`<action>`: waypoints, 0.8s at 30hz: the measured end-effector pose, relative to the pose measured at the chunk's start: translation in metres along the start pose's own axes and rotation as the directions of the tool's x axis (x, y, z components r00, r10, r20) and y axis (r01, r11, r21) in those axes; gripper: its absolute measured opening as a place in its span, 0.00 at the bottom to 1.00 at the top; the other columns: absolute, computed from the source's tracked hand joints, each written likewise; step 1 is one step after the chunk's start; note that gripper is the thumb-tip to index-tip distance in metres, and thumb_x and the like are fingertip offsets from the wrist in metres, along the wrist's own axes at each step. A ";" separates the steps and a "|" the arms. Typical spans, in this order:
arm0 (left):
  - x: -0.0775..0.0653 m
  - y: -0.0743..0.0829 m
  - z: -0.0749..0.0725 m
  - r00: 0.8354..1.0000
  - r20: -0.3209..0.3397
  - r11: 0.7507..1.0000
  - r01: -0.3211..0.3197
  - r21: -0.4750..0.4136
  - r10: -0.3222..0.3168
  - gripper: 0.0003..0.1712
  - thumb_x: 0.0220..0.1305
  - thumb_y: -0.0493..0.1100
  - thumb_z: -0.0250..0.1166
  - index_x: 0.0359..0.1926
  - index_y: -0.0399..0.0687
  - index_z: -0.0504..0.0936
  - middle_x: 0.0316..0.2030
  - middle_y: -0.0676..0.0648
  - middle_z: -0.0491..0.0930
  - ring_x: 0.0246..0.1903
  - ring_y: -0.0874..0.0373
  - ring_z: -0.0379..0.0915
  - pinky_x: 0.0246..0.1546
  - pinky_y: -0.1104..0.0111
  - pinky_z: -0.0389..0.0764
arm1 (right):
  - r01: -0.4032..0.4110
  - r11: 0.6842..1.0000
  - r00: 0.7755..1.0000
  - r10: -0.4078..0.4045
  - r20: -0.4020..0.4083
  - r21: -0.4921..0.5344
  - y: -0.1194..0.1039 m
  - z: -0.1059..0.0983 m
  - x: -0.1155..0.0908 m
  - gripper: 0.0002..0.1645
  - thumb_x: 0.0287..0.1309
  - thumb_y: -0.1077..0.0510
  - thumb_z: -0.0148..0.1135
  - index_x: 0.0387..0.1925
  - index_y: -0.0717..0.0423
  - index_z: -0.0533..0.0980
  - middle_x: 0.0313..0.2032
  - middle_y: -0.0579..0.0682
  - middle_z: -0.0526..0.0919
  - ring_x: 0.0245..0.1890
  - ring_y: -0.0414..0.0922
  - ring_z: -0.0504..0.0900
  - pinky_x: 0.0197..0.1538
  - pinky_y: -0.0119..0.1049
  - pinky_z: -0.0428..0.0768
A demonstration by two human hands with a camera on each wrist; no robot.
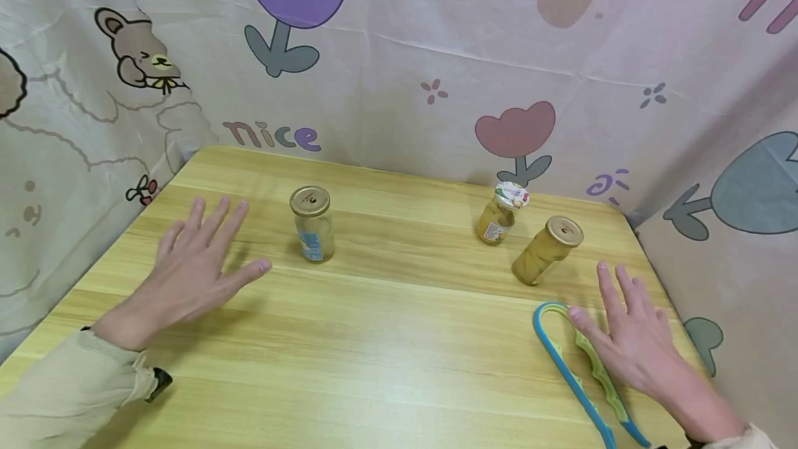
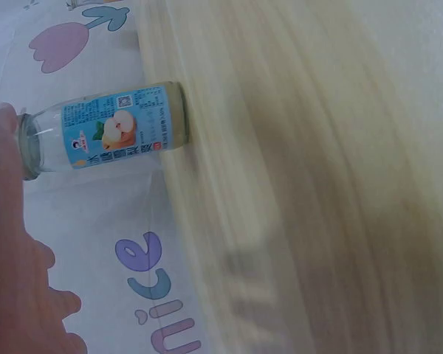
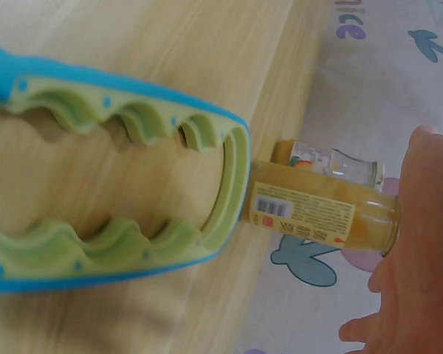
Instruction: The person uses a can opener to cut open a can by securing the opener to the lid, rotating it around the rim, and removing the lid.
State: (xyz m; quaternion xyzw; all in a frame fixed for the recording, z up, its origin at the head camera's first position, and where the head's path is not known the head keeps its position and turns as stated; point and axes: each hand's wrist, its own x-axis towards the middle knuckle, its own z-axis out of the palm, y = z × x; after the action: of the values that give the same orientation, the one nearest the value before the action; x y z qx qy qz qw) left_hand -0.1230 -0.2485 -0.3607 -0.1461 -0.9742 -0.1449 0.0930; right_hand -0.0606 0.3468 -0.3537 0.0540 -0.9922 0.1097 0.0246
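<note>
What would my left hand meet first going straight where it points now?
Your left hand would probably meet the cloth near "nice"; the blue-labelled jar looks off to its right, though depth is unclear.

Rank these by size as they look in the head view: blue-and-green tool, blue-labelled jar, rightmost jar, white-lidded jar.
1. Blue-and-green tool, clearly largest, though partly hidden at the bottom edge
2. Blue-labelled jar and rightmost jar: too alike to rank
3. White-lidded jar, smallest
</note>
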 end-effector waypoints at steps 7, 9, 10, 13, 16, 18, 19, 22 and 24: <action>0.003 0.001 0.002 1.000 0.010 1.000 0.000 -0.030 0.000 0.52 0.64 0.68 0.53 0.76 0.51 0.39 0.75 0.40 0.36 0.71 0.46 0.15 0.63 0.37 0.36 | -0.013 1.000 0.998 0.014 0.055 -0.010 -0.004 0.003 0.001 0.53 0.67 0.34 0.46 0.75 0.54 0.31 0.71 0.73 0.38 0.62 0.79 0.47 0.51 0.79 0.48; 0.006 0.001 0.003 1.000 0.014 0.998 0.001 -0.058 -0.001 0.52 0.65 0.67 0.52 0.76 0.49 0.38 0.75 0.40 0.37 0.71 0.46 0.16 0.63 0.37 0.36 | -0.019 1.000 0.997 0.020 0.075 -0.012 -0.006 0.005 0.002 0.55 0.66 0.33 0.47 0.75 0.56 0.31 0.69 0.75 0.42 0.59 0.80 0.53 0.51 0.77 0.53; 0.008 0.002 0.004 1.000 0.014 0.997 0.002 -0.077 -0.001 0.52 0.65 0.67 0.53 0.76 0.48 0.39 0.75 0.40 0.37 0.71 0.45 0.17 0.63 0.37 0.36 | -0.023 1.000 0.996 0.024 0.084 -0.012 -0.007 0.006 0.002 0.56 0.65 0.32 0.47 0.75 0.56 0.31 0.69 0.76 0.44 0.57 0.80 0.55 0.50 0.76 0.56; 0.015 0.004 0.008 1.000 0.020 0.987 0.013 -0.161 -0.009 0.51 0.66 0.65 0.53 0.76 0.47 0.38 0.75 0.40 0.38 0.72 0.44 0.19 0.62 0.36 0.37 | -0.040 0.999 0.991 0.041 0.126 -0.016 -0.008 0.008 0.002 0.60 0.62 0.29 0.47 0.74 0.60 0.32 0.67 0.77 0.48 0.56 0.79 0.58 0.48 0.74 0.61; 0.023 0.007 0.013 0.999 0.028 0.970 0.031 -0.243 -0.024 0.50 0.67 0.64 0.53 0.76 0.48 0.38 0.75 0.40 0.39 0.72 0.44 0.23 0.62 0.37 0.37 | -0.055 0.998 0.984 0.059 0.165 -0.026 -0.008 0.010 0.001 0.65 0.58 0.25 0.49 0.74 0.65 0.34 0.65 0.78 0.51 0.55 0.77 0.61 0.47 0.72 0.65; 0.028 0.010 0.016 0.998 0.038 0.959 0.051 -0.279 -0.042 0.50 0.67 0.64 0.52 0.76 0.49 0.37 0.74 0.39 0.39 0.72 0.44 0.24 0.62 0.36 0.38 | -0.060 0.998 0.981 0.066 0.184 -0.037 -0.008 0.012 -0.001 0.68 0.54 0.23 0.50 0.73 0.67 0.36 0.64 0.78 0.52 0.54 0.77 0.63 0.47 0.70 0.67; 0.031 0.011 0.018 0.998 0.046 0.954 0.064 -0.294 -0.053 0.50 0.67 0.65 0.52 0.76 0.49 0.37 0.74 0.39 0.40 0.72 0.44 0.25 0.62 0.36 0.38 | -0.060 0.997 0.979 0.067 0.192 -0.039 -0.008 0.013 -0.002 0.70 0.53 0.22 0.51 0.73 0.68 0.36 0.63 0.78 0.52 0.54 0.77 0.63 0.47 0.69 0.68; 0.039 0.015 0.021 0.993 0.079 0.933 0.114 -0.342 -0.093 0.51 0.66 0.68 0.51 0.76 0.53 0.37 0.74 0.39 0.41 0.72 0.42 0.30 0.63 0.35 0.41 | -0.052 0.998 0.976 0.060 0.207 -0.047 -0.007 0.017 -0.005 0.72 0.49 0.21 0.52 0.73 0.70 0.38 0.62 0.78 0.54 0.54 0.76 0.64 0.46 0.67 0.69; 0.044 0.018 0.024 0.989 0.090 0.913 0.142 -0.383 -0.116 0.52 0.64 0.70 0.51 0.76 0.54 0.37 0.74 0.39 0.42 0.71 0.37 0.36 0.62 0.35 0.45 | -0.045 0.998 0.975 0.054 0.214 -0.047 -0.007 0.020 -0.006 0.72 0.49 0.21 0.53 0.72 0.70 0.39 0.61 0.78 0.56 0.52 0.75 0.67 0.44 0.65 0.71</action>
State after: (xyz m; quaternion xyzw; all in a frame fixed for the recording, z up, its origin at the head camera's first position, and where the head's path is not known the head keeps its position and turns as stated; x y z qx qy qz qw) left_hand -0.1624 -0.2131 -0.3692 -0.1018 -0.9362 -0.3358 0.0207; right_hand -0.0542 0.3366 -0.3724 0.0401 -0.9922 0.0830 -0.0845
